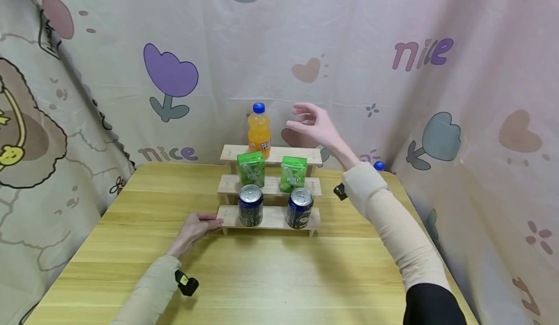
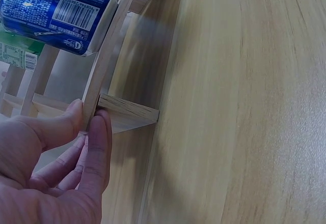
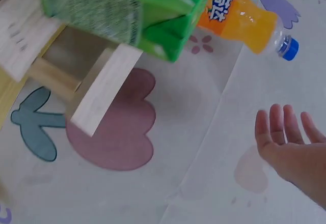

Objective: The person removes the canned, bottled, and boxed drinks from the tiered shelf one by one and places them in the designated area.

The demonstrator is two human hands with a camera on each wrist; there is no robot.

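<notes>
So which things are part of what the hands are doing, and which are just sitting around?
Probably part of the job:
wooden rack, pinched by the left hand
orange bottle, nearest the right hand
green cartons and blue cans on the rack

Probably just around:
table
patterned cloth
blue cap by the right sleeve: what's below is hidden, so I'm unsure

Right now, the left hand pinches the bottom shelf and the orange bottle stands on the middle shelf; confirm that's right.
One thing is wrong: the head view shows the orange bottle standing on the top shelf. The left hand does pinch the bottom shelf.
</notes>
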